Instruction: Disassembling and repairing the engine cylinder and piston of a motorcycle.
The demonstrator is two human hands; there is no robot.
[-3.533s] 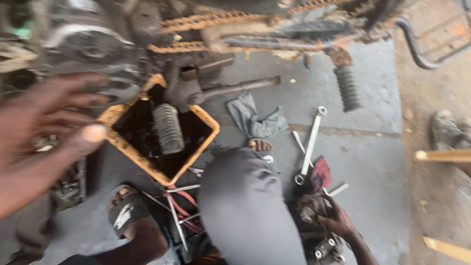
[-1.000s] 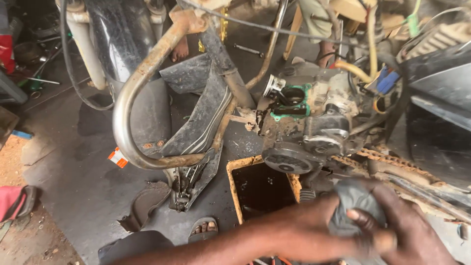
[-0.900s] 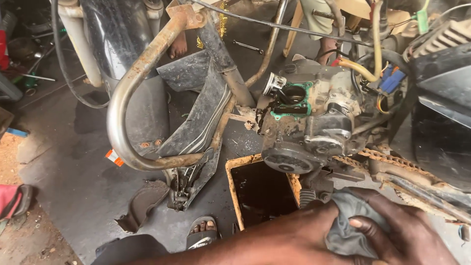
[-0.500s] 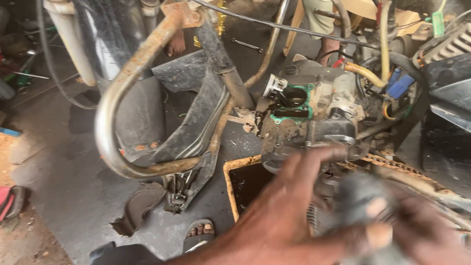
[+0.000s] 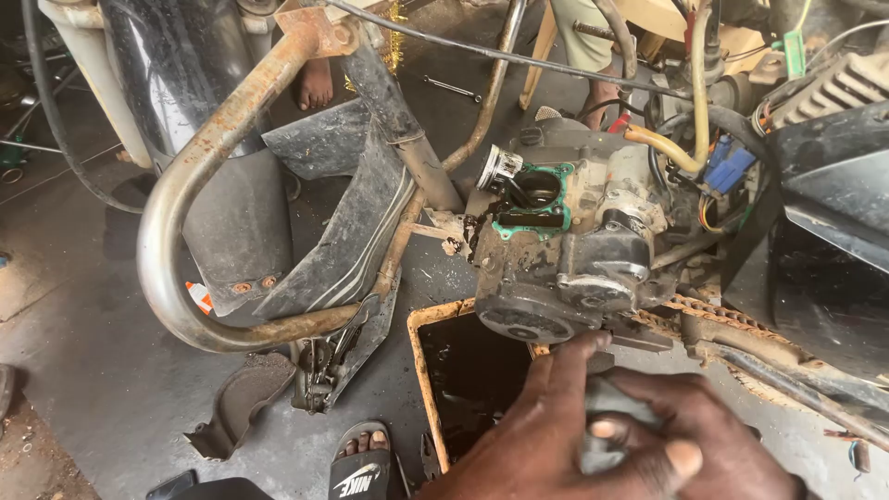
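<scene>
Because the engine (image 5: 574, 250) of the motorcycle hangs in its frame with the cylinder taken off, its open mouth with the green gasket (image 5: 530, 215) faces up and toward the camera, and black oil marks run down from it. Directly below the engine stands an orange tray (image 5: 421, 370) with dark liquid inside, so it seems placed there to catch what drips from the engine. Just below the round side cover (image 5: 532, 319) of the engine, 2 hands are together over a grey cloth (image 5: 607, 421). I judge the right hand (image 5: 713, 435) to be the one on top, its fingers curled tight around the cloth, with the thumb and 1 fingertip pressing on it from the front. The left hand (image 5: 519, 444) comes from below the engine with the wrist low and its fingers stretched upward, 1 finger almost touching the side cover; if it also grips the cloth, I cannot tell, because the other hand covers it. Right of the engine, a rusty chain (image 5: 713, 319) runs away along the frame. Left of the engine, a bent rusty pipe (image 5: 185, 204) makes a loop around a black plastic panel (image 5: 343, 231). Lower left of the engine, a foot in a black sandal (image 5: 359, 463) rests on the concrete floor (image 5: 83, 370).
</scene>
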